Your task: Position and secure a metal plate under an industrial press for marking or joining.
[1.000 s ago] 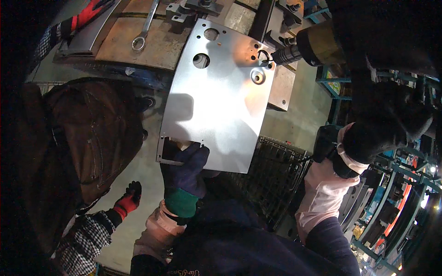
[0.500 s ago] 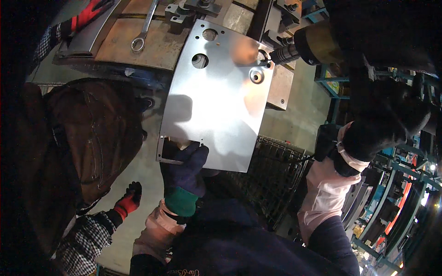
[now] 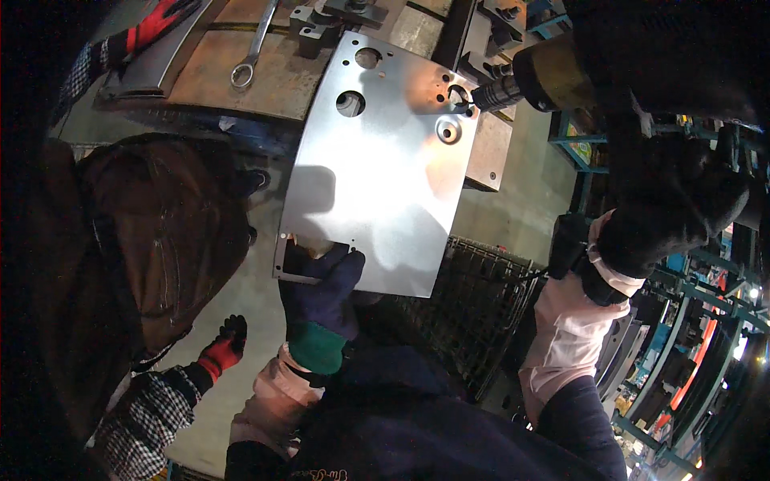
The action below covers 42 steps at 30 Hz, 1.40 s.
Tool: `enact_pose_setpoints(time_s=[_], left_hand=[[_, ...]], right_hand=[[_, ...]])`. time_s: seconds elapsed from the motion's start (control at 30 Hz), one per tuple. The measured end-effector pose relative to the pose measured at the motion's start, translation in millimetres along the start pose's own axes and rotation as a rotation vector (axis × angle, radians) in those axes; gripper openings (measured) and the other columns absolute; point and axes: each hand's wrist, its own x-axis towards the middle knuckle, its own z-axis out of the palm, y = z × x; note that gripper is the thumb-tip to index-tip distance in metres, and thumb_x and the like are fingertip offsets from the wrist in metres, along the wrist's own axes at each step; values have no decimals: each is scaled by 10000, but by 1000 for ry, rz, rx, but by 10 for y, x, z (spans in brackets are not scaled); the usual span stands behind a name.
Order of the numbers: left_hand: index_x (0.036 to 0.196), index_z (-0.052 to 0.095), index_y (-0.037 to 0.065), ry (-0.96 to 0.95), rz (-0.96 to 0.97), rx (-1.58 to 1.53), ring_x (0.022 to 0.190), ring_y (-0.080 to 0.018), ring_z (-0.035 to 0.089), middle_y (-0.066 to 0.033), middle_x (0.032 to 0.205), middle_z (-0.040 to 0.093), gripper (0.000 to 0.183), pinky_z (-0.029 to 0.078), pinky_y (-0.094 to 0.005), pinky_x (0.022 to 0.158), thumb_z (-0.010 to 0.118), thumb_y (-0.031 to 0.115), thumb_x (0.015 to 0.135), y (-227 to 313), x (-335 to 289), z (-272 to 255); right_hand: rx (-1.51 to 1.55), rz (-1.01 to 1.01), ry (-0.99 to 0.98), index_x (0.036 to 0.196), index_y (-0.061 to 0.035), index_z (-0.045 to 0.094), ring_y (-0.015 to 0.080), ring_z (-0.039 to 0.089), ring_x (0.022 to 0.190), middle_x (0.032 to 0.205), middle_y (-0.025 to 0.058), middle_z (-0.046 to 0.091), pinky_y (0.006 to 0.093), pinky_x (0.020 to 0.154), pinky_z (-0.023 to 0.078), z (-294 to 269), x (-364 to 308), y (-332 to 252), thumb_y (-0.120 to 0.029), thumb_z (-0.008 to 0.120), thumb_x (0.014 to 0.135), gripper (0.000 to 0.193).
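Note:
A flat sheet-metal plate with round holes and a square cutout lies tilted in front of me, its far part over the worktable. My left hand, in a dark blue glove with a green cuff, is closed on the plate's near left corner, fingers at the cutout. In my right hand, black-gloved and in shadow, is a power drill. The drill's chuck points left, and its thin bit reaches a hole near the plate's far right corner. Most of the drill's body is lost in darkness.
Beyond the plate, the worktable carries a ring spanner and dark clamp blocks. A co-worker in a brown apron stands at left, wearing red-and-black gloves. A wire basket sits below; shelving stands right.
The plate has shifted very slightly, along with my left hand. The drill stays in nearly the same place, its bit still at the far right hole.

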Motion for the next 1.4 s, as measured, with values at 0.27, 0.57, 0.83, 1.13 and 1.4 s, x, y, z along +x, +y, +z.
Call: enact_pose_setpoints(time_s=[0.27,0.57,0.83,1.13,1.4], left_hand=[[1002,654,29,-140,187,228,917,-228,619,-93,1044,593,222,599,-381,657,703,46,786,-107,39,-161],[1125,612,94,-318,393,430,1045,-265,578,-105,1174,537,310,588,-374,684,680,79,823,-228,106,-337],[992,680,29,-234,388,417,886,-220,645,-89,1000,619,193,610,-372,599,704,65,804,-133,61,-231],[973,673,14,-85,49,49,854,-213,648,-83,988,619,215,603,-380,554,735,89,781,-151,53,-161],[1107,608,80,-306,398,599,1077,-268,570,-96,1140,576,324,579,-414,741,711,175,815,-316,164,-451]], right_hand=[[-34,139,24,1249,-92,510,238,628,789,954,128,627,331,640,563,23,31,-91,-421,439,971,436],[20,89,49,1278,-79,484,283,615,939,1194,140,555,396,750,575,150,-24,-129,-393,460,968,441],[496,264,-57,1336,-120,426,293,595,1008,1254,127,540,399,818,573,-376,144,225,-297,495,960,422],[263,175,0,1332,-146,449,285,610,981,1250,123,552,401,876,550,-44,-21,18,-283,546,938,428],[101,-16,-172,1384,-148,372,287,552,1088,1326,130,490,423,914,526,-336,14,205,-240,543,944,481]])
